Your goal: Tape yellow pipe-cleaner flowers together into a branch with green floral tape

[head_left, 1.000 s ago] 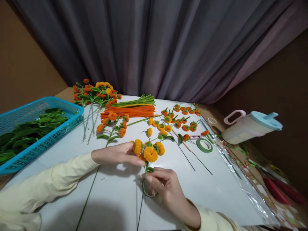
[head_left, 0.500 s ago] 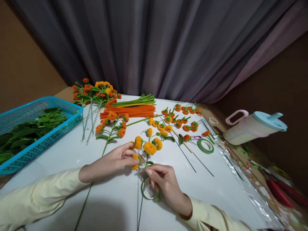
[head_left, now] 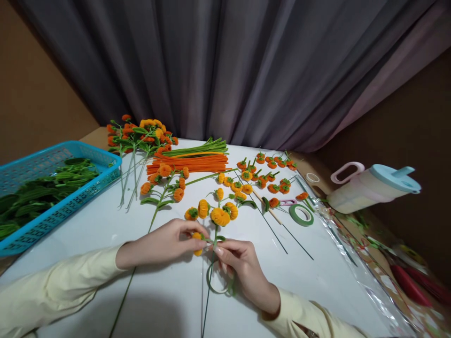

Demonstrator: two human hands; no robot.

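Note:
My left hand (head_left: 165,244) pinches a small orange pompom flower (head_left: 197,236) against a green wire stem (head_left: 214,234) near the front of the white table (head_left: 105,220). That stem carries a cluster of orange-yellow pompom flowers (head_left: 221,216) just beyond my fingers. My right hand (head_left: 239,267) is closed on the same stem just right of the left fingertips. A ring of green floral tape (head_left: 219,278) sits under the right palm, partly hidden by it.
A blue basket (head_left: 52,206) of green leaves stands at the left. Finished flower sprigs (head_left: 141,134), orange and green pipe cleaners (head_left: 190,162) and several small pumpkin-like flowers (head_left: 268,176) lie farther back. A second green tape roll (head_left: 300,214) and a lidded jug (head_left: 373,187) are to the right.
My left hand drew back from the flower cluster toward me and now pinches one small flower at the stem. The right hand shifted slightly, exposing more of the tape ring.

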